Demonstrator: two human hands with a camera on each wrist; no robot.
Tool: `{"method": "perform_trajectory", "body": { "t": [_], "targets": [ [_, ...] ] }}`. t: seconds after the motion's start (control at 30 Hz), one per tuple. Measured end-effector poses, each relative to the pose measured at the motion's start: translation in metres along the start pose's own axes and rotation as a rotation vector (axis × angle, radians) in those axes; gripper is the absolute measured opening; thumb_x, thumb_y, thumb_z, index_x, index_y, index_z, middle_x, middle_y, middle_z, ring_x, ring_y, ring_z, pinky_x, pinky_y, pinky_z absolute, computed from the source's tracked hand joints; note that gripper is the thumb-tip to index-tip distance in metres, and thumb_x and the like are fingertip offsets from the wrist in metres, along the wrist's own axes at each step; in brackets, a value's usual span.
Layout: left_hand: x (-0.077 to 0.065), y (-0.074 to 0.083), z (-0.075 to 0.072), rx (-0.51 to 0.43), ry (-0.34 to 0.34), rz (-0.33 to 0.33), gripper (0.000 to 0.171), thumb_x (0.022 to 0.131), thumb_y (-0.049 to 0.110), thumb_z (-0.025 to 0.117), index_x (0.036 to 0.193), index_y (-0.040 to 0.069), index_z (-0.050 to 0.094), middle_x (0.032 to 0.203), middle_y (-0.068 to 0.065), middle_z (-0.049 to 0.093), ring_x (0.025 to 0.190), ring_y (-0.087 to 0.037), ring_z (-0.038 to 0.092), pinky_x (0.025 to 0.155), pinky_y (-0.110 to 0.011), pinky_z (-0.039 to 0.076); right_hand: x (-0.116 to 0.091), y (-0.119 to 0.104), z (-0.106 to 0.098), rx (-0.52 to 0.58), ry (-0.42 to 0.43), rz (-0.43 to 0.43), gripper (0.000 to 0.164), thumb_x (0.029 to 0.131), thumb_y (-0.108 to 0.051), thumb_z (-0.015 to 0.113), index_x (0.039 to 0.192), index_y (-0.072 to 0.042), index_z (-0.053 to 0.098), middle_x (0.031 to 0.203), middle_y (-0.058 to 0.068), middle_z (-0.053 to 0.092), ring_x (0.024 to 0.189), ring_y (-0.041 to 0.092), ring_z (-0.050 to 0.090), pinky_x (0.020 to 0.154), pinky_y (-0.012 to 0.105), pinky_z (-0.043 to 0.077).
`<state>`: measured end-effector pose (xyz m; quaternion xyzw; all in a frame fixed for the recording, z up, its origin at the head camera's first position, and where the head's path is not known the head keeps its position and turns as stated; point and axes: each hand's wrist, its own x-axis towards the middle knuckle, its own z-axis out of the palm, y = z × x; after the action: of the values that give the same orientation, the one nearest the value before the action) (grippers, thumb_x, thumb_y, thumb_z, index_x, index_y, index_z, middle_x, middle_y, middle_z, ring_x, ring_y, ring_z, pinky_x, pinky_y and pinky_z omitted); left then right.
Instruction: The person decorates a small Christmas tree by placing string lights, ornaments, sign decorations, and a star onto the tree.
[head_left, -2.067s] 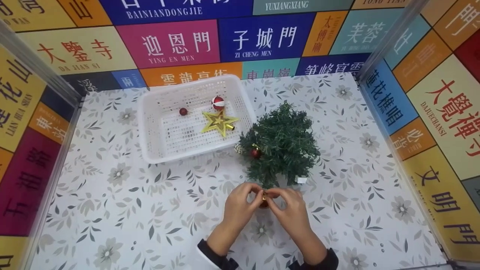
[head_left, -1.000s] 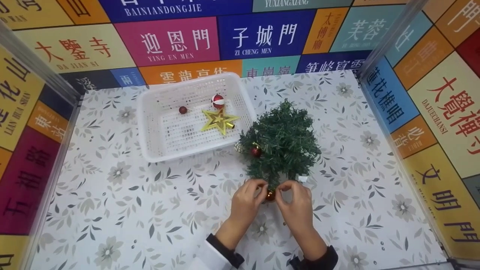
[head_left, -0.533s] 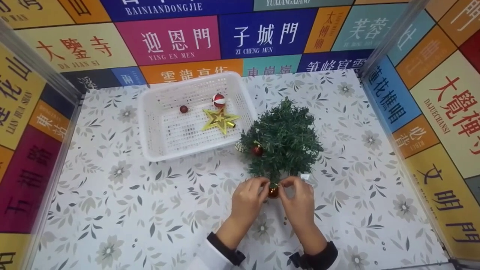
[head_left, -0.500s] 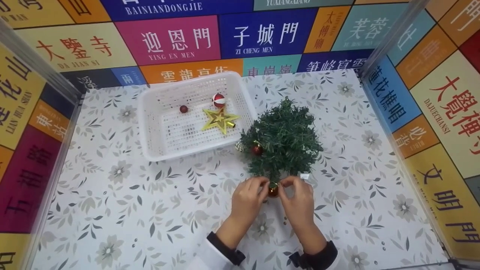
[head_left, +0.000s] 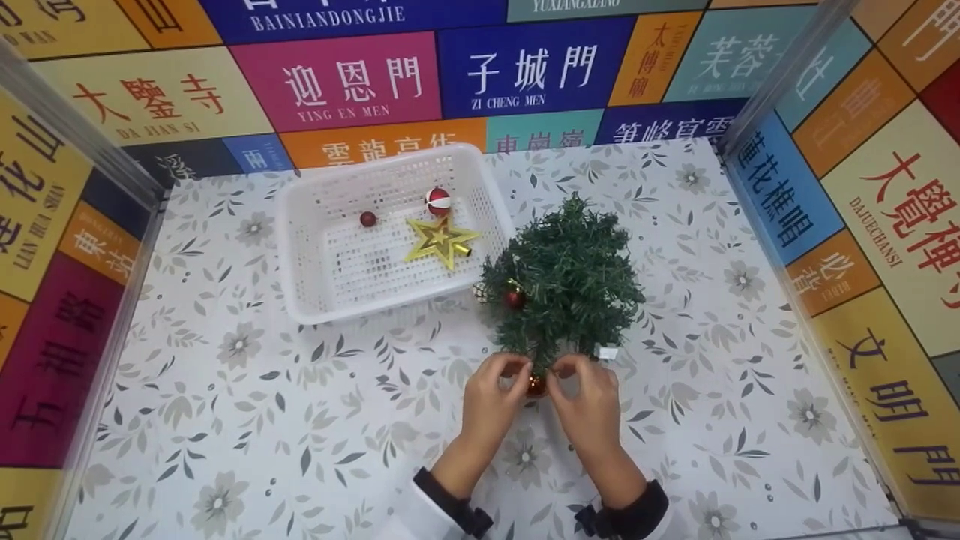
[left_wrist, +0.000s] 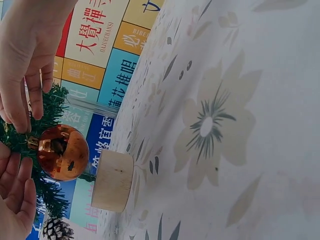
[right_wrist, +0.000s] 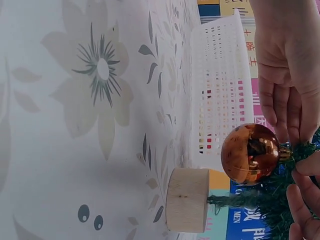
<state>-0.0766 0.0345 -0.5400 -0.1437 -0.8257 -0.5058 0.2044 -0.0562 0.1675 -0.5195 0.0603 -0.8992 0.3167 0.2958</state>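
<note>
A shiny copper-coloured Christmas ball [head_left: 535, 385] hangs at the near, lower side of a small green artificial Christmas tree [head_left: 574, 277]. My left hand [head_left: 491, 397] and right hand [head_left: 589, 397] pinch with thumb and index finger on either side of the ball's top. Its gold cap shows in the left wrist view, close under a branch; the thin loop between the fingertips is too small to make out. In the right wrist view the ball [right_wrist: 251, 154] hangs clear of the table, beside the tree's round wooden base [right_wrist: 187, 200]. A red ball [head_left: 514, 298] hangs on the tree's left side.
A white plastic basket [head_left: 300, 311] stands left of the tree. Inside lie a gold star [head_left: 441, 241], a red-and-white ball [head_left: 437, 201] and a small dark red ball [head_left: 367, 219]. A pine cone [left_wrist: 57, 228] hangs on the tree. Printed panels enclose the floral-patterned table.
Both hands have moved forward to the tree's near branches with the ball. Over the last half second they shifted slightly left, and the ball with them.
</note>
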Motion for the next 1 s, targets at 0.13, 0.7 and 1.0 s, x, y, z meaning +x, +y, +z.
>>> {"method": "perform_trajectory", "body": {
  "t": [0.13,0.7,1.0],
  "targets": [
    [-0.002,-0.005,-0.001,0.006,-0.003,0.006,0.005,0.087,0.015,0.065,0.088,0.011,0.064,0.081,0.002,0.062,0.073,-0.008,0.06,0.065,-0.024,0.051,-0.001,0.0,0.002,0.01,-0.011,0.008,0.023,0.07,-0.002,0.076,0.085,-0.008,0.06,0.074,0.003,0.062,0.068,0.019,0.058,0.068,0.041,0.042],
    [-0.005,-0.006,-0.01,-0.036,-0.075,-0.053,0.008,0.09,0.018,0.062,0.092,0.011,0.065,0.086,0.002,0.063,0.075,-0.009,0.059,0.064,-0.03,0.052,-0.001,-0.003,0.001,0.091,-0.03,0.02,0.027,0.071,-0.003,0.077,0.092,-0.006,0.062,0.076,0.002,0.065,0.069,0.017,0.06,0.07,0.039,0.042],
    [-0.018,0.002,-0.011,-0.1,0.018,-0.045,0.007,0.091,0.014,0.06,0.096,0.011,0.063,0.087,0.002,0.062,0.075,-0.008,0.059,0.063,-0.026,0.052,-0.002,0.0,-0.009,0.103,-0.011,0.014,0.029,0.069,-0.004,0.079,0.093,-0.006,0.063,0.076,0.001,0.066,0.069,0.017,0.06,0.07,0.04,0.041]
  ]
}}
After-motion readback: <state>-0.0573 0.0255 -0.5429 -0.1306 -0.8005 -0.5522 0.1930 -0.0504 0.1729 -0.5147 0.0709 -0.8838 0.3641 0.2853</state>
